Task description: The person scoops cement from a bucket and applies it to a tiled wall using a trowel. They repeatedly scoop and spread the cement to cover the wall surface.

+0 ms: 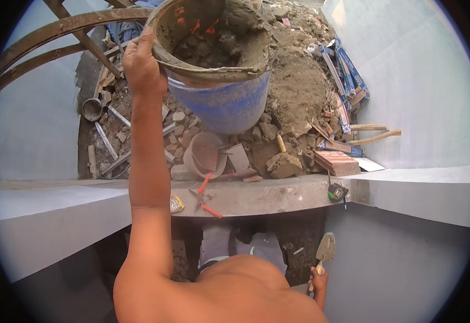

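My left arm stretches far forward, and my left hand (pixel 145 67) grips the left rim of a mortar-crusted bucket (pixel 213 72). Wet grey mortar (pixel 213 46) lies inside it, with bits of orange showing through on the wall. Directly below and behind that bucket stands a blue bucket (pixel 224 105); whether the two touch, I cannot tell. Low at my right side, my right hand (pixel 319 281) is closed round the handle of a pointed trowel (pixel 326 247), its blade up and smeared with mortar.
On the concrete ledge (pixel 267 196) lie red-handled pliers (pixel 205 196) and a tape measure (pixel 337 192). Beyond it are a pale bucket (pixel 197 156), rubble (pixel 294 97), red tiles (pixel 337 161), wooden handles (pixel 377 133) and blue cartons (pixel 350 70). A rusty curved frame (pixel 68 24) stands far left.
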Demonstrator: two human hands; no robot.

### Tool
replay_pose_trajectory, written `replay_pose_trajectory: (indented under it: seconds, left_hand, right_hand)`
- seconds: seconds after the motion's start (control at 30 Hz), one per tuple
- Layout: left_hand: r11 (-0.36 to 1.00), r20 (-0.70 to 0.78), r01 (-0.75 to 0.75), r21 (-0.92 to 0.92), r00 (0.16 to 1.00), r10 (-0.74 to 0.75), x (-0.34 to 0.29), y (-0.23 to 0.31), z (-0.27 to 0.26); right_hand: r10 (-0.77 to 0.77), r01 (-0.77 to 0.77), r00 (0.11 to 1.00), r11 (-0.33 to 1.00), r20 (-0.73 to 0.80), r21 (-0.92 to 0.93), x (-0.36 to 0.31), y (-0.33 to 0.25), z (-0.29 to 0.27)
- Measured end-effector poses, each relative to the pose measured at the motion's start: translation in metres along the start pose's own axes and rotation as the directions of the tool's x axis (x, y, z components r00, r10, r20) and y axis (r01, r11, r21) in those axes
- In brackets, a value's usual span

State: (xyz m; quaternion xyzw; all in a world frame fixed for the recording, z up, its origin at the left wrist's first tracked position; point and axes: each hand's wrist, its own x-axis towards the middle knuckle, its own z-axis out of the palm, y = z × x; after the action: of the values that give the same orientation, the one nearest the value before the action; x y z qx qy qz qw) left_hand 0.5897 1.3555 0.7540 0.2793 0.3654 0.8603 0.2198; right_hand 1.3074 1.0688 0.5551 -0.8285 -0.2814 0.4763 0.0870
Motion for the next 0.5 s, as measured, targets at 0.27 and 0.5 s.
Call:
replay_pose_trajectory:
  seconds: [0.27, 0.5]
  left_hand:
    - [0.919, -0.053, 0.391, 0.037, 0.92, -0.389, -0.211, -0.002, 0.003]
    - [0.757, -0.181, 0.643, 0.115, 0.763, -0.62, -0.361, -0.063, -0.018]
  right_hand:
    - [-0.342, 0.369, 0.921, 0.92, 0.188, -0.132, 0.012, -0.156, -0.036]
    - [-0.811, 0.831, 0.476, 0.289, 0.34, -0.475, 0.018, -0.229, -0.063]
